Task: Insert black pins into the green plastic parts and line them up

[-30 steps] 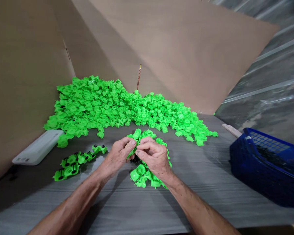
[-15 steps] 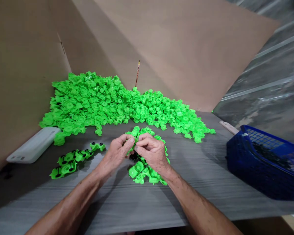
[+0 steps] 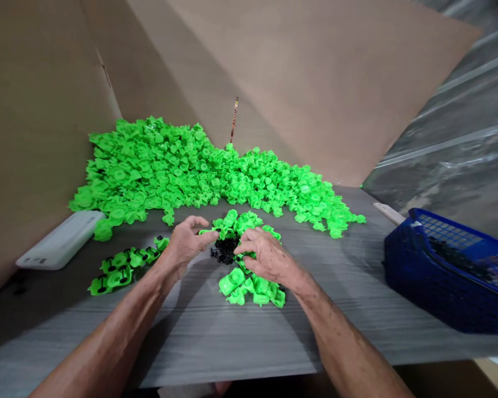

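On the grey table (image 3: pixel 199 337), what's first on the sheet?

Left hand (image 3: pixel 186 244): thumb and fingers parted, fingertips at a green part (image 3: pixel 205 232) on the near edge of the small heap (image 3: pixel 236 284). Whether it's gripped, I can't tell.

Right hand (image 3: pixel 269 260)?

Fingers (image 3: pixel 245 248) together and curled, tips down among the green parts of that heap. No clear clamp; the pictures don't settle it.

Between the hands?

Black bits (image 3: pixel 224 250), a loose cluster lying in the heap, just beside both sets of fingertips.

Left of the hands?

Row of joined parts (image 3: pixel 116 275), green with black studs, close to the left wrist. Beyond it, a white box (image 3: pixel 62 240) against a cardboard wall (image 3: pixel 37 110).

Ahead?

Big heap (image 3: pixel 149 166) of green parts, spread across the back of the table, well past the fingertips. A thin stick (image 3: pixel 234 119) stands up behind it.

Right side?

Blue basket (image 3: pixel 440 282), well apart from the right hand, holding black bits (image 3: pixel 456 257). A wooden strip (image 3: pixel 388 213) lies just behind it.
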Demonstrator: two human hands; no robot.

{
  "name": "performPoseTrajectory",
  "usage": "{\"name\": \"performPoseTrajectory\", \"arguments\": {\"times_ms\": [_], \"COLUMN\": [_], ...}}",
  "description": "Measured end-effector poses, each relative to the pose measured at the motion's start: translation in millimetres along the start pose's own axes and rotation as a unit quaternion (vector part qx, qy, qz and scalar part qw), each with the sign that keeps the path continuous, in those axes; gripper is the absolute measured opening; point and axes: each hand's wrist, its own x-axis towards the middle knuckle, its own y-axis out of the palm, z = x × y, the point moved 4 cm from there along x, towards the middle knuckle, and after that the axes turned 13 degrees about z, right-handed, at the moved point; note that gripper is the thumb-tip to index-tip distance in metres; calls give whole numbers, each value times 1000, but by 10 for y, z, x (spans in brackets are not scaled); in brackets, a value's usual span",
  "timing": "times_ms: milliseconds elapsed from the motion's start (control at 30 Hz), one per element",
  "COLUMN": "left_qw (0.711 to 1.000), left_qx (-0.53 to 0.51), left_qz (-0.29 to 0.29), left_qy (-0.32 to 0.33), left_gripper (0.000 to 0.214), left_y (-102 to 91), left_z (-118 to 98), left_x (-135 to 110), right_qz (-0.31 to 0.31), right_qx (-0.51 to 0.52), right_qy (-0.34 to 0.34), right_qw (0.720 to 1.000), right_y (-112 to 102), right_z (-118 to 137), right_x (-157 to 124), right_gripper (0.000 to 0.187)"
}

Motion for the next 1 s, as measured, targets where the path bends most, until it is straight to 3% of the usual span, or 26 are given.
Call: {"name": "performPoseTrajectory", "arguments": {"times_ms": [233,500,800,1000], "left_qw": [997,989,993,986], "left_qx": [-40,-70,-57,-115], "left_qz": [58,116,74,74], "left_qy": [-42,-64,-76,-92], "left_gripper": [42,41,46,37], "left_y": [53,88,50,87], "left_z": [-5,0,19,-29], "left_x": [-18,-36,-25,-56], "right_qz": [51,89,107,44], "right_qx": [-64,-74,-91,-21], "right_qy": [8,47,33,22], "right_qw": [997,992,990,999], "right_y": [71,43,36,-9], "right_z": [106,82,30,-30], "right_x": [21,5,40,34], "right_gripper": [17,33,25,25]}}
